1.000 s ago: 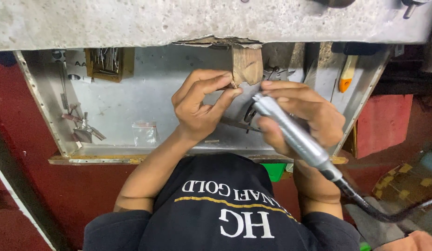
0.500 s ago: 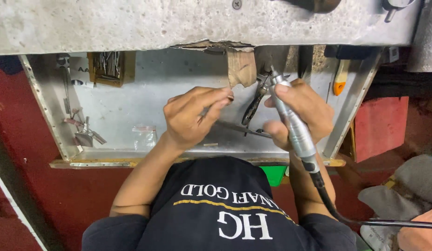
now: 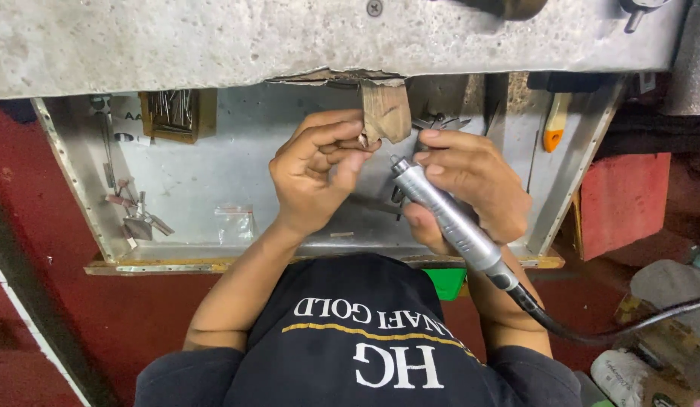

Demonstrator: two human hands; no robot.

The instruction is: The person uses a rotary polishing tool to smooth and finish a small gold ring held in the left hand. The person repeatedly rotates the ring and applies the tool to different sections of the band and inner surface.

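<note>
The right hand (image 3: 470,188) was clenched round a slim metal rotary handpiece (image 3: 444,215), cable trailing toward five o'clock. The left hand (image 3: 316,169) pinched something tiny against the wooden bench peg (image 3: 386,111) at twelve o'clock. The handpiece looked rigid, smooth, light; best gripped mid-barrel.

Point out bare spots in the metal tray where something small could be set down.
Freest: the tray floor between the box of pins and the clear plastic bag, left of the left hand. Crowded: the loose bits by the left wall, and around the wooden peg, where the right hand holds the rotary handpiece.
</note>
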